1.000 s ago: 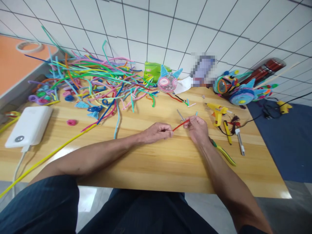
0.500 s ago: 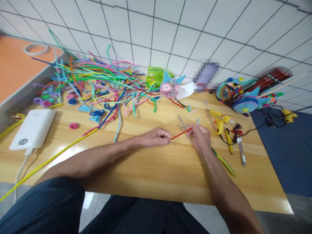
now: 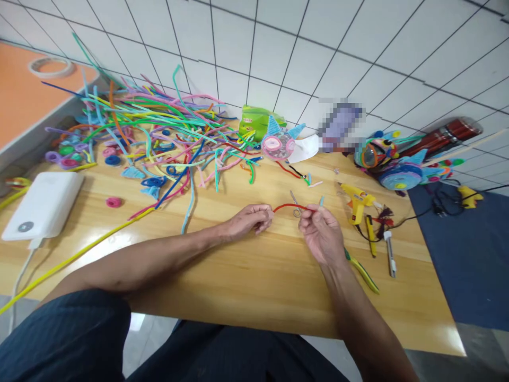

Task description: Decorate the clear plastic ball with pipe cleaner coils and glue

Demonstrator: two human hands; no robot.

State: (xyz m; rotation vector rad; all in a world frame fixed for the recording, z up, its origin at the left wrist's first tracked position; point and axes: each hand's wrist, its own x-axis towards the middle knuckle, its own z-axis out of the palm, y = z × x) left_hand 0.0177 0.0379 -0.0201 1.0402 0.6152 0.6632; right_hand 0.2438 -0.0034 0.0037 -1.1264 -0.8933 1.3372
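Observation:
A short red pipe cleaner [image 3: 289, 205] arches between my two hands over the middle of the table. My left hand [image 3: 251, 218] pinches its left end, and my right hand [image 3: 323, 231] grips the other end between thumb and fingers. Just behind the pipe cleaner lie small scissors [image 3: 295, 202], partly hidden by it and by my right hand. A light blue scrap [image 3: 322, 200] shows beyond my right fingertips. Pliers with green and yellow handles [image 3: 362, 271] lie beside my right wrist.
Many coloured pipe cleaners [image 3: 159, 119] heap at the back left. A white power bank [image 3: 43, 204] lies at left. On the right are a yellow glue gun [image 3: 356, 200], a yellow cutter [image 3: 370, 236], a white cutter [image 3: 390, 254] and pipe-cleaner fish [image 3: 401, 175]. A wall [image 3: 274, 58] stands behind.
The red pipe cleaner was straight and slanting; now it bows upward in the middle. My left hand has shifted slightly left and turned. The view has tilted a little.

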